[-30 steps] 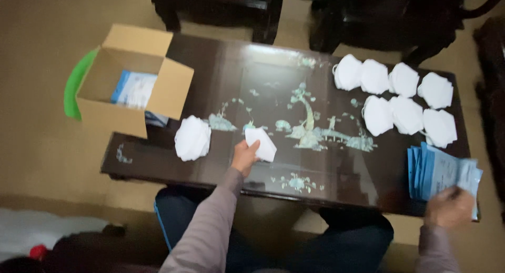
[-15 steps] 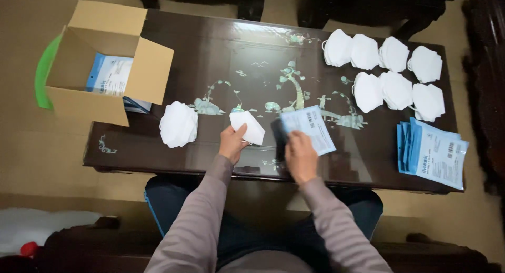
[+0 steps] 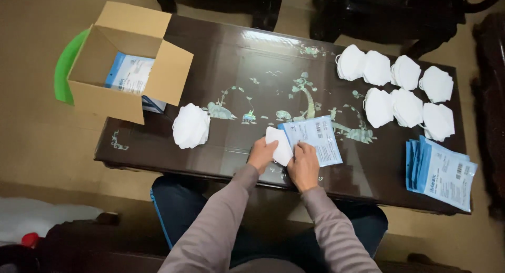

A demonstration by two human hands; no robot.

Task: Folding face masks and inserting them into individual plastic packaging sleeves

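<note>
My left hand (image 3: 261,153) holds a folded white face mask (image 3: 279,145) at the near edge of the dark inlaid table (image 3: 236,62). My right hand (image 3: 304,165) grips a flat blue-and-white packet (image 3: 316,137), and the mask's right edge sits at the packet's open end. Both hands meet just in front of my knees. A small stack of white masks (image 3: 191,126) lies to the left of my left hand.
An open cardboard box (image 3: 129,60) with blue packets inside stands on the table's left end, over a green stool (image 3: 66,67). Several piles of white masks (image 3: 400,91) lie at the far right. A stack of blue packets (image 3: 441,172) rests at the near right corner.
My right hand went from the packet stack at the right to the middle, bringing one packet. It now meets the mask held in my left hand.
</note>
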